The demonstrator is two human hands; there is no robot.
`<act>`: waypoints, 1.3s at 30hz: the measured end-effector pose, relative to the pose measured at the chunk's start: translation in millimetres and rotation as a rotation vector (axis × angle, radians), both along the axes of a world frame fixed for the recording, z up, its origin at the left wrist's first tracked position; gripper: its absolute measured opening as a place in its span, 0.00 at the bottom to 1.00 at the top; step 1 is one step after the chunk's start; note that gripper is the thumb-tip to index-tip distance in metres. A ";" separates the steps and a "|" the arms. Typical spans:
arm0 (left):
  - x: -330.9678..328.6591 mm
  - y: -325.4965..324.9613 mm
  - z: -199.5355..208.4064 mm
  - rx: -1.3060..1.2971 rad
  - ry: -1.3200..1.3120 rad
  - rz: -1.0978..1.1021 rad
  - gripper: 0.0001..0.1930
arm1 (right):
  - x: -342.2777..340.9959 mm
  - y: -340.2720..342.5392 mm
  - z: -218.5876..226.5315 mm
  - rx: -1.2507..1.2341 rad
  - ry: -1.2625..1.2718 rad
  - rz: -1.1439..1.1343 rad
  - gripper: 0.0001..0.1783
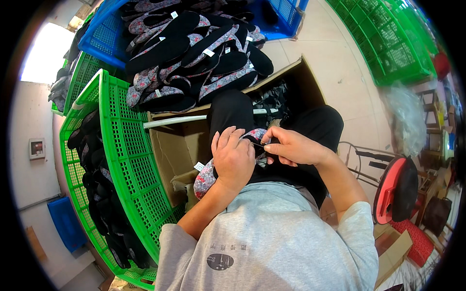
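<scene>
A floral cloth slipper (205,180) with a black sole and a small white tag lies across my lap. My left hand (234,159) is closed over it, fingers bent and pressing it down. From the right, my right hand (297,146) pinches a thin needle (258,144) between thumb and forefinger, close by the slipper's floral edge (256,134). The needle's tip is too small to make out. Much of the slipper stays hidden under my left hand and forearm.
A large pile of similar slippers (194,58) fills a blue crate (104,41) ahead. On the left stands a green crate (128,140) with dark slippers (99,194). An open cardboard box (167,155) surrounds my knees. Green crates (383,39) stand far right, near a red-rimmed round stool (395,190).
</scene>
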State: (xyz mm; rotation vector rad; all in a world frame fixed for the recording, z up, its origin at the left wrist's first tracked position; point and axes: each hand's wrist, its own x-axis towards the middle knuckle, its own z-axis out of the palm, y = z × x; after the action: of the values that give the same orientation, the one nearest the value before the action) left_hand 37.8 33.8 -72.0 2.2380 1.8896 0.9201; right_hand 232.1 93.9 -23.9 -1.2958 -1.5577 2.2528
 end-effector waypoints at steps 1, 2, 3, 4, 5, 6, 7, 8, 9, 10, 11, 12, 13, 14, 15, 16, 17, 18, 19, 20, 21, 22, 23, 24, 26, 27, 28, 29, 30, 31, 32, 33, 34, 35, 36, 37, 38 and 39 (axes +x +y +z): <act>0.3 -0.3 -0.1 0.001 -0.003 0.002 0.02 | -1.7 0.3 0.7 0.008 -0.028 -0.002 0.11; 0.5 -0.5 -0.2 0.002 -0.005 0.003 0.02 | -3.0 0.2 0.3 0.014 -0.044 -0.009 0.11; 0.7 -0.5 -0.9 0.004 -0.009 0.003 0.02 | -4.2 0.0 -0.5 0.020 -0.061 -0.015 0.10; 0.8 -0.1 -1.7 0.007 -0.013 0.003 0.02 | -5.2 0.1 -1.0 0.026 -0.077 -0.020 0.10; 0.8 0.1 -2.2 0.010 -0.016 0.004 0.02 | -5.8 0.2 -1.4 0.033 -0.086 -0.017 0.10; 0.9 0.1 -1.9 0.011 -0.021 0.002 0.02 | -6.4 0.4 -1.7 0.040 -0.095 -0.013 0.11; 1.1 0.2 -1.2 0.012 -0.027 0.000 0.02 | -6.9 0.6 -1.7 0.047 -0.104 -0.010 0.11; 1.1 0.3 -0.9 0.013 -0.032 -0.002 0.02 | -8.0 0.9 -1.5 0.071 -0.116 -0.004 0.11; 1.1 0.5 -1.0 0.016 -0.036 -0.003 0.02 | -9.5 1.3 -1.3 0.096 -0.128 0.002 0.11; 1.2 0.8 -1.3 0.020 -0.040 -0.005 0.02 | -10.6 1.3 -0.9 0.120 -0.140 0.008 0.11; 1.2 1.0 -1.5 0.024 -0.045 -0.007 0.02 | -11.6 0.9 -1.0 0.137 -0.141 0.005 0.11; 1.3 1.0 -1.6 0.023 -0.051 -0.010 0.02 | -12.6 0.2 -1.5 0.154 -0.141 0.003 0.11; 1.1 0.8 -1.8 0.022 -0.056 -0.012 0.02 | -13.9 -0.3 -1.9 0.172 -0.141 0.003 0.11; 0.9 0.7 -2.0 0.021 -0.062 -0.013 0.02 | -15.1 -0.8 -1.6 0.181 -0.146 0.000 0.11; 0.7 0.6 -2.2 0.024 -0.062 -0.013 0.02 | -16.3 -1.4 -1.2 0.190 -0.150 -0.003 0.11; 0.4 0.4 -2.5 0.026 -0.063 -0.013 0.02 | -17.5 -1.7 -0.8 0.199 -0.155 -0.007 0.10; 0.2 0.3 -2.7 0.029 -0.064 -0.013 0.03 | -18.5 -1.7 0.5 0.193 -0.164 -0.007 0.10; 0.0 0.2 -3.0 0.031 -0.068 -0.013 0.03 | -19.4 -1.6 2.4 0.186 -0.173 -0.008 0.10; 0.0 0.5 -3.2 0.030 -0.072 -0.013 0.03 | -19.9 -1.2 3.4 0.177 -0.181 -0.008 0.10; 0.1 0.8 -3.2 0.029 -0.076 -0.012 0.03 | -20.1 -1.0 2.5 0.178 -0.182 -0.008 0.10; 0.0 1.1 -2.9 0.029 -0.073 -0.014 0.03 | -20.4 -0.9 0.8 0.180 -0.183 -0.007 0.10; -0.1 1.0 -2.9 0.030 -0.072 -0.015 0.03 | -20.7 -1.2 -0.1 0.184 -0.185 -0.007 0.10; -0.3 0.9 -3.0 0.032 -0.070 -0.017 0.03 | -21.8 -1.4 1.3 0.178 -0.193 -0.011 0.10; -0.5 1.0 -3.4 0.033 -0.072 -0.018 0.03 | -23.5 -1.5 4.0 0.172 -0.200 -0.014 0.10; -1.0 1.3 -4.2 0.036 -0.075 -0.021 0.03 | -24.2 -2.2 4.3 0.157 -0.199 -0.029 0.10; -0.9 1.3 -4.1 0.037 -0.078 -0.022 0.03 | -23.8 -2.9 1.5 0.149 -0.190 -0.040 0.10; -0.9 1.4 -3.9 0.039 -0.081 -0.023 0.03 | -23.6 -3.7 -1.2 0.140 -0.182 -0.050 0.10; -0.9 1.5 -3.9 0.040 -0.085 -0.024 0.03 | -23.3 -4.6 -3.7 0.132 -0.172 -0.063 0.09; -0.9 1.5 -4.4 0.040 -0.091 -0.023 0.03 | -23.1 -5.7 -6.1 0.125 -0.163 -0.076 0.09; -1.0 1.4 -5.5 0.040 -0.097 -0.020 0.03 | -23.1 -6.4 -7.5 0.117 -0.152 -0.088 0.09; -1.1 1.3 -6.1 0.040 -0.103 -0.018 0.03 | -23.5 -6.7 -7.9 0.126 -0.155 -0.087 0.09; -1.1 1.4 -5.9 0.038 -0.106 -0.017 0.03 | -24.2 -7.0 -8.1 0.135 -0.158 -0.087 0.09; -1.2 1.9 -5.2 0.035 -0.109 -0.018 0.03 | -24.7 -7.3 -8.1 0.144 -0.160 -0.087 0.08; -1.3 2.2 -4.8 0.033 -0.111 -0.020 0.03 | -25.2 -7.9 -8.2 0.144 -0.160 -0.092 0.09; -1.4 2.1 -5.2 0.032 -0.113 -0.018 0.03 | -25.5 -8.5 -8.3 0.144 -0.161 -0.096 0.09; -1.5 2.1 -5.8 0.032 -0.115 -0.016 0.03 | -25.7 -8.8 -8.2 0.145 -0.161 -0.101 0.09; -1.6 2.1 -6.1 0.031 -0.116 -0.015 0.03 | -25.3 -8.7 -7.8 0.139 -0.160 -0.101 0.08; -1.5 2.1 -5.7 0.030 -0.119 -0.019 0.04 | -24.3 -8.6 -7.3 0.133 -0.158 -0.101 0.08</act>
State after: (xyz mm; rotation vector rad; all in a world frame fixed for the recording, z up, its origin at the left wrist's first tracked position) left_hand 36.3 35.9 -77.8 2.1616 1.8127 1.0604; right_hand 207.8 85.3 -31.2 -1.5091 -1.6203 1.9946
